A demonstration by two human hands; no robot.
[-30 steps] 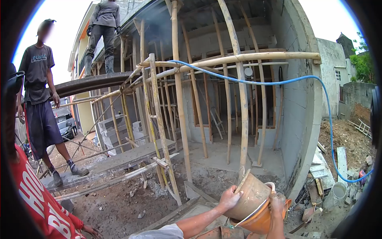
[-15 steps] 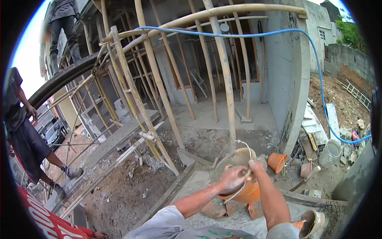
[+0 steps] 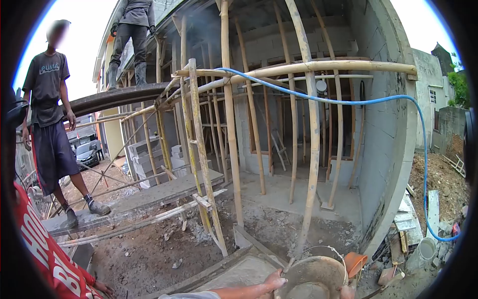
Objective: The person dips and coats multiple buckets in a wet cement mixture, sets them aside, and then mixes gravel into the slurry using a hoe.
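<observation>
A mortar-caked bucket (image 3: 318,266) stands at the bottom of the view, its mouth towards me and its wire handle raised over the right side. Inside, grey residue coats the wall, and a paler grey patch lies low down. My left hand (image 3: 275,282) is closed at the bucket's left rim. On the opposite side, my right hand (image 3: 347,292) grips the rim close to the handle's end, partly cut off by the frame edge. An orange bucket (image 3: 355,262) lies just beyond my right hand.
Bamboo poles (image 3: 232,149) prop the structure ahead, with a blue hose (image 3: 318,99) draped across. One person stands on a plank (image 3: 134,187) at left, another on a raised beam (image 3: 119,97). A person in a red shirt (image 3: 47,249) is close at lower left.
My view has tilted up and left, so the scene sits lower and further right. My hands have parted from together over the bucket to its opposite sides.
</observation>
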